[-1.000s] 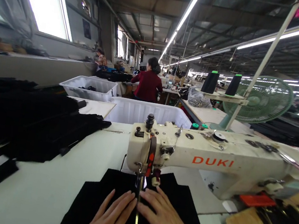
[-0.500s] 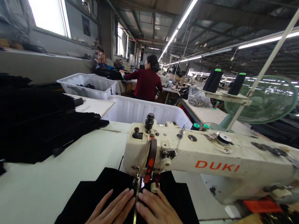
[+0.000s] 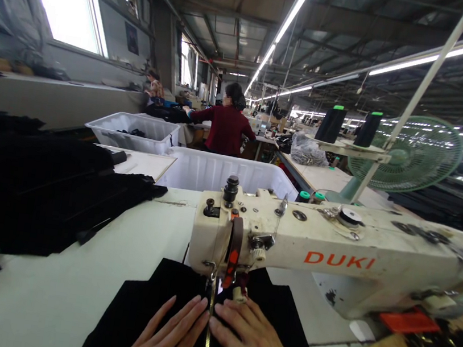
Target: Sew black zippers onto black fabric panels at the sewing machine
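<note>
Resting flat on a black cloth panel (image 3: pixel 121 313), before a cream metal sewing machine (image 3: pixel 282 238).
Flanking a narrow gold metallic strip (image 3: pixel 207 342) on the cloth's middle, lengthwise toward the machine's needle end, with left hand (image 3: pixel 171 333) and right hand (image 3: pixel 255 340) about equally near; with fingers (image 3: pixel 194 313) straightened, gripping nothing.

Single head-worn view — forward and down, close over the hands (image 3: pixel 257 341)

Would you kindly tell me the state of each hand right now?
Left hand: open, on the black fabric, left of the gold strip.
Right hand: open, on the fabric, right of the strip.
</note>
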